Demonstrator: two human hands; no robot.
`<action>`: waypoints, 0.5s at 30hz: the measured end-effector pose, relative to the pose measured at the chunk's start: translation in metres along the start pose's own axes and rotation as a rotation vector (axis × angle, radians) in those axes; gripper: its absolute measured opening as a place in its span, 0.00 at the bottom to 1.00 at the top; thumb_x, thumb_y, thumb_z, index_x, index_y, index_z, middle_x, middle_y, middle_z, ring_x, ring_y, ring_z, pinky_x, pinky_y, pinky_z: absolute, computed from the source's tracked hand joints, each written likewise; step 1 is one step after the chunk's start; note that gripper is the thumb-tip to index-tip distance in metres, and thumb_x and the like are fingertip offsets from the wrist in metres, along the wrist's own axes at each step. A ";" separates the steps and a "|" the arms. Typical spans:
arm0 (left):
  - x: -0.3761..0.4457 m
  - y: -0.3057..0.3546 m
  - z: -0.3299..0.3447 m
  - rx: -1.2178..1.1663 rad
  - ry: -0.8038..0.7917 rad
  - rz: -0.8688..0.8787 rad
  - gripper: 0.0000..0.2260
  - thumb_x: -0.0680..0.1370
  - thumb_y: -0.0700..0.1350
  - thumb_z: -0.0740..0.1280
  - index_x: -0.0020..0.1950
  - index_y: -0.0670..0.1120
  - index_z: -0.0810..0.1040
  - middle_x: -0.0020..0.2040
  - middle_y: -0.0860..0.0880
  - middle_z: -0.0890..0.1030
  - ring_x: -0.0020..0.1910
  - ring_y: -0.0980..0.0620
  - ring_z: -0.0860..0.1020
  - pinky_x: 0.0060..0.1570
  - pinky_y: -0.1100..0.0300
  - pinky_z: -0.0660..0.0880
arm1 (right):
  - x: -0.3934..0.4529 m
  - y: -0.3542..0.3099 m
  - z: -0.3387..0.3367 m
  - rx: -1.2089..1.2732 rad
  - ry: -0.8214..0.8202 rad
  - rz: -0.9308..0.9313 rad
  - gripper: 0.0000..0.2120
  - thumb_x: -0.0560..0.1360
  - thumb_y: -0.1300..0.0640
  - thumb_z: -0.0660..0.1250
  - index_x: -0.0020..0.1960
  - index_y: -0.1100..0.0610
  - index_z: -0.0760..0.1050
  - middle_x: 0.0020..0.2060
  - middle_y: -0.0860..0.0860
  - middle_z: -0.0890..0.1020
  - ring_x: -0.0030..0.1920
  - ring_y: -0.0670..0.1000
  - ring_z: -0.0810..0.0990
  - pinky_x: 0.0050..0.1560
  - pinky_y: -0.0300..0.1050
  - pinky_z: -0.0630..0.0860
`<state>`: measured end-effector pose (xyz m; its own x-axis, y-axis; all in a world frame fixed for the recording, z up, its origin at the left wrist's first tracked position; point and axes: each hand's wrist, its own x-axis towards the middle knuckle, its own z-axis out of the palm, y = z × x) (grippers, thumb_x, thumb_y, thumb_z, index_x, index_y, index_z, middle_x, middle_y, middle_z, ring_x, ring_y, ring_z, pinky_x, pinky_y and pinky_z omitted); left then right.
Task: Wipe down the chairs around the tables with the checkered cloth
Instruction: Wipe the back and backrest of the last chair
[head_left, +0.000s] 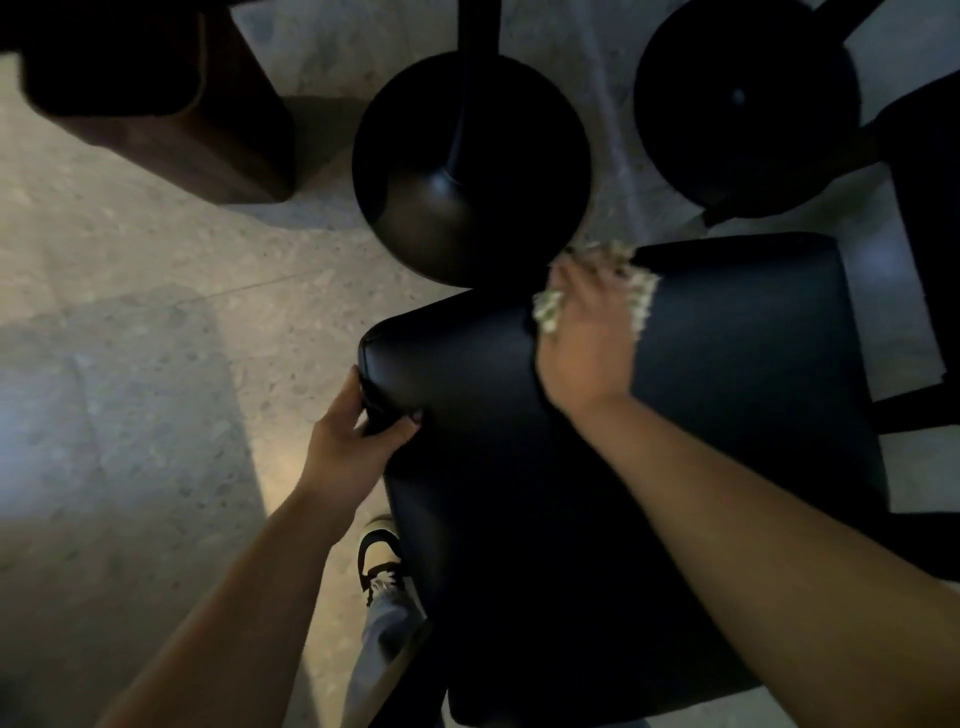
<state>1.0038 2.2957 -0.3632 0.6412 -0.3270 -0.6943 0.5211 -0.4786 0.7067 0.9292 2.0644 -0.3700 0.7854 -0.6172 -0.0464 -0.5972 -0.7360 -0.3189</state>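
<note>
A black padded chair seat (701, 415) fills the lower right of the head view. My right hand (584, 343) lies on the seat's far edge, over the checkered cloth (641, 293), whose pale fringes stick out around my fingers. At the seat's left corner my left hand (353, 439) grips the edge, thumb on top and fingers curled round the side. The picture is dim and the right hand is blurred.
A round black table base (467, 171) with its post stands just beyond the seat. A second round black base (743, 104) sits at the upper right. A brown wooden block (171, 104) stands upper left. My shoe (379, 558) is on the speckled floor.
</note>
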 end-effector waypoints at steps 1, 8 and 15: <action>0.000 0.001 -0.007 -0.175 -0.005 -0.061 0.20 0.76 0.36 0.69 0.62 0.58 0.78 0.53 0.60 0.83 0.53 0.60 0.81 0.49 0.65 0.77 | -0.006 -0.022 0.006 -0.011 -0.069 -0.073 0.24 0.71 0.60 0.54 0.64 0.67 0.74 0.63 0.61 0.76 0.68 0.63 0.69 0.72 0.55 0.60; -0.002 -0.008 -0.038 -0.475 -0.064 -0.361 0.21 0.83 0.56 0.54 0.62 0.44 0.77 0.60 0.49 0.82 0.61 0.51 0.78 0.60 0.53 0.72 | -0.038 -0.110 0.036 -0.135 -0.404 -0.473 0.29 0.76 0.53 0.58 0.75 0.61 0.60 0.75 0.54 0.62 0.77 0.57 0.51 0.75 0.52 0.44; -0.008 -0.009 -0.040 -0.438 -0.064 -0.385 0.24 0.84 0.57 0.48 0.64 0.44 0.75 0.64 0.48 0.79 0.64 0.52 0.75 0.63 0.48 0.69 | 0.011 -0.085 0.011 -0.015 -0.438 -0.594 0.32 0.75 0.53 0.63 0.76 0.60 0.58 0.76 0.57 0.56 0.75 0.59 0.58 0.72 0.52 0.55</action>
<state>1.0165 2.3354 -0.3586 0.3318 -0.2512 -0.9093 0.9027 -0.1954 0.3834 0.9908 2.1232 -0.3537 0.9683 0.0520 -0.2442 -0.0504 -0.9172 -0.3953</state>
